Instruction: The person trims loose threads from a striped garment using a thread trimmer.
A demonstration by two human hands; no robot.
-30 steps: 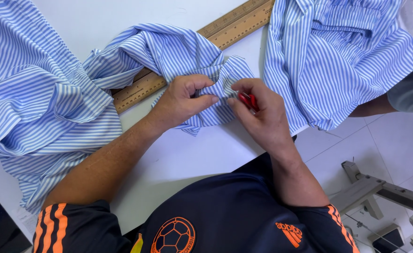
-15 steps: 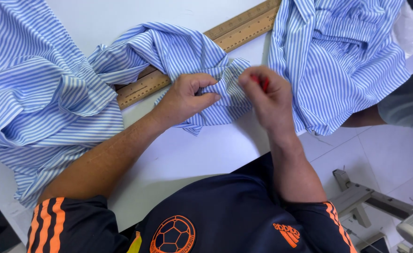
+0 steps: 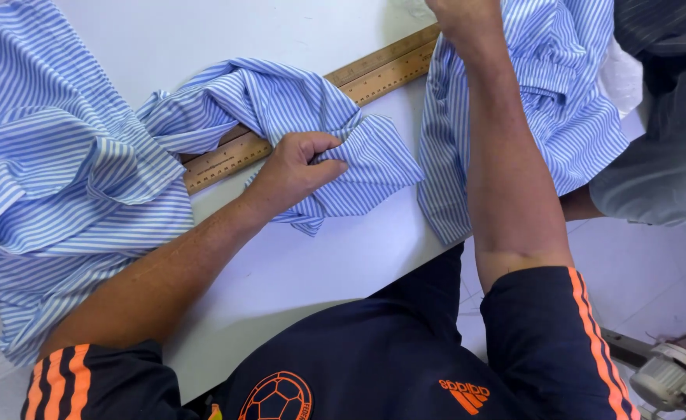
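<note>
Two hands work: my left hand [image 3: 296, 167] keeps a closed grip on a bunched striped shirt [image 3: 296, 101] over the wooden ruler [image 3: 374, 70] on the tabletop [image 3: 320, 257]. My right hand [image 3: 460, 15] reaches the second shirt [image 3: 545, 101]; whether that grip is wide or narrow I cannot tell. Both shirts lie crumpled, so I judge the work unfinished.

no packages, labels, signs or screens in view

Dark navy short-sleeved jersey [image 3: 390, 358] — orange stripes on both sleeves, orange football crest — bare forearms.
</note>
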